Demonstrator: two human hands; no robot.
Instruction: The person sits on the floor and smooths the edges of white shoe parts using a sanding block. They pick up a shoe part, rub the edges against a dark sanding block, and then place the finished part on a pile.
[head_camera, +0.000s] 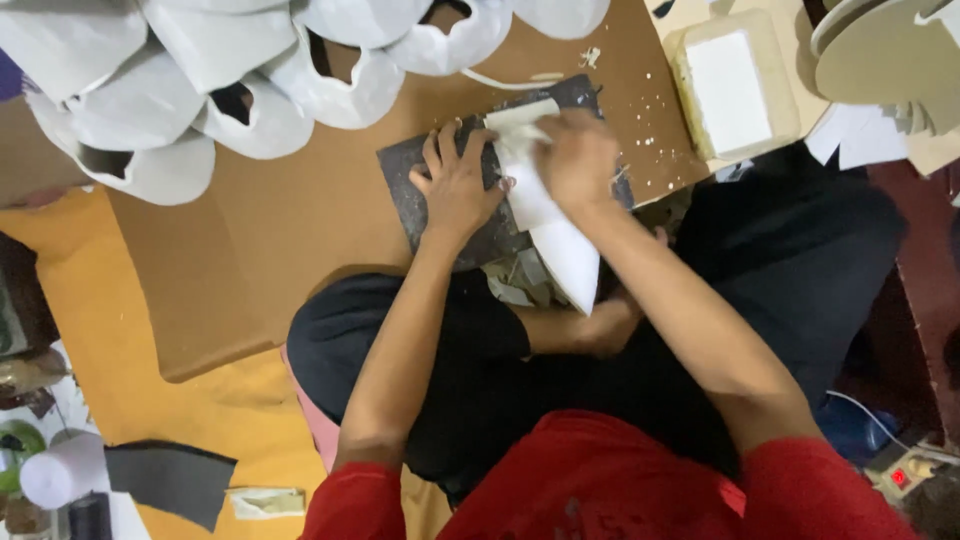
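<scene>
we've got our left hand (458, 188) spread flat, pinning a long pointed white leathery sheet (545, 215) | sheet lies on a scuffed dark square slab (425, 215) | right hand (578, 158) blurry, pressed on sheet, grip unclear | brown cardboard (300, 200) underneath

Beige rectangular box (738, 88) with white top, upper right
</scene>
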